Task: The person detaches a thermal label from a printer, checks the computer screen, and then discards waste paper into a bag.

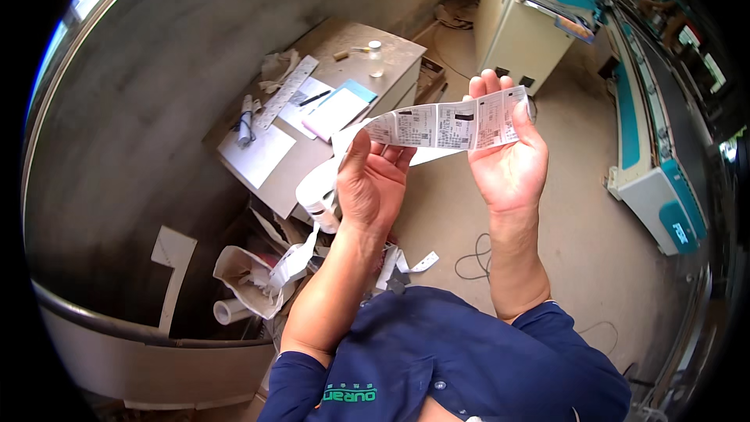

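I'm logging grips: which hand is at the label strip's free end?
The right hand, thumb over the end of the strip; the left hand holds it farther along.

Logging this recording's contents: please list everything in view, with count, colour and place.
Table: one, pale brown, upper left
Label strip: one, printed white, centre
Label roll: one, white, by table's near edge
Bottle: one, clear, on table
Pen: one, black, on table
Papers: several, white and blue, on table
Rolled sheet: one, whitish, on table
Waste container: one, off-white, lower left
Tube: one, white, beside waste container
Angled piece: one, white, far left
Control cabinet: one, cream and teal, top right
Machine: one, white and teal, right
Cables: at least two, dark, on floor
Shirt: one, navy, bottom
Forearms: two, bare, lower centre
Left grip: one, bare, on label strip
Right grip: one, bare, on label strip
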Tool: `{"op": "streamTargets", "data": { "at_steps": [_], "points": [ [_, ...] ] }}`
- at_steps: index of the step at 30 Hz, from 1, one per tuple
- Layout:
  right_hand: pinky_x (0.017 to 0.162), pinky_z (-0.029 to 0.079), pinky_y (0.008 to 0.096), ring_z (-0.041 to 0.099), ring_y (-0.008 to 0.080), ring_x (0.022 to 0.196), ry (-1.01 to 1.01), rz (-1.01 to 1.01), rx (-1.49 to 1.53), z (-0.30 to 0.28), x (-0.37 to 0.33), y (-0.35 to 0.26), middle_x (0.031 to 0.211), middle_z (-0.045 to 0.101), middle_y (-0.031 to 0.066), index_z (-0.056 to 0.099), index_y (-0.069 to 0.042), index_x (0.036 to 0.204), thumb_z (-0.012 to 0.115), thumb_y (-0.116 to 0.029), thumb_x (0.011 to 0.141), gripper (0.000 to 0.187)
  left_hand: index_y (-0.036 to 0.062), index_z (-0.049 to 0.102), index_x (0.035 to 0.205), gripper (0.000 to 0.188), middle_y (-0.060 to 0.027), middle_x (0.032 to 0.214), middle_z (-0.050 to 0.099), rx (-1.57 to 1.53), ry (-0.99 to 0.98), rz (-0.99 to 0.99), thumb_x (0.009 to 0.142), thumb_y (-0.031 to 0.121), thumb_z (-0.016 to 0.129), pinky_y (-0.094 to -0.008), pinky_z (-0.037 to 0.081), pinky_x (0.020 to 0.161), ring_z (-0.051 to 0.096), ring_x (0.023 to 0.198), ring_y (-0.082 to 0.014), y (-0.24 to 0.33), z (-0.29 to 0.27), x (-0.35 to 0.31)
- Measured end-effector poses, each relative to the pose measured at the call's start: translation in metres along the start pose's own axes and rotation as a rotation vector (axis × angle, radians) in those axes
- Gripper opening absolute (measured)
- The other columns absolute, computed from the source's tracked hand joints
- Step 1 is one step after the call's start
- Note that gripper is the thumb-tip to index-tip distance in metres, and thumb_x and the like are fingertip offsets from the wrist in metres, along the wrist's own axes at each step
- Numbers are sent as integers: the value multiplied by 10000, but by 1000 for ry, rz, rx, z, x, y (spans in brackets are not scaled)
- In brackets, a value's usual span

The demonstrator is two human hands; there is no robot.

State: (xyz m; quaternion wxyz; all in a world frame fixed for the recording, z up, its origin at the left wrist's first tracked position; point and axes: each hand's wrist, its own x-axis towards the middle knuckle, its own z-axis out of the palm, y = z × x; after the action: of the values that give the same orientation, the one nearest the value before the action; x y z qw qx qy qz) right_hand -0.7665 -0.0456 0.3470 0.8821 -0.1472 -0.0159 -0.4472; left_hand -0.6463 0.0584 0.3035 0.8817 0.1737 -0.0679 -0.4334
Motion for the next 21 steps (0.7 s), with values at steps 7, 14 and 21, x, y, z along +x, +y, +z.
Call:
{"op": "streamTargets", "data": {
  "at_steps": [7,14,21],
  "points": [
    [1023,406,414,456,266,1239,149,-68,-54,-15,-27,-6,1303,515,120,487,-81,1251,397,-224,980,319,42,583,996,235,-86,903,598,153,-215,103,820,185,644,-382,441,860,561,912,-215,15,-6,9],
    [1022,404,423,462,271,1233,171,-75,-42,-12,-27,0,1304,502,158,464,-57,1258,417,-211,975,326,88,388,1319,628,-139,1300,448,241,-256,74,752,117,656,-437,325,1010,423,1235,-290,27,5,5],
    [1039,395,426,453,270,1244,114,-40,-18,-12,-22,-7,1306,505,139,468,-44,1255,418,-209,974,330,103,322,1368,679,-151,1363,395,115,-371,34,763,115,631,-407,294,1031,339,1306,-286,30,5,6]
  ]
}}
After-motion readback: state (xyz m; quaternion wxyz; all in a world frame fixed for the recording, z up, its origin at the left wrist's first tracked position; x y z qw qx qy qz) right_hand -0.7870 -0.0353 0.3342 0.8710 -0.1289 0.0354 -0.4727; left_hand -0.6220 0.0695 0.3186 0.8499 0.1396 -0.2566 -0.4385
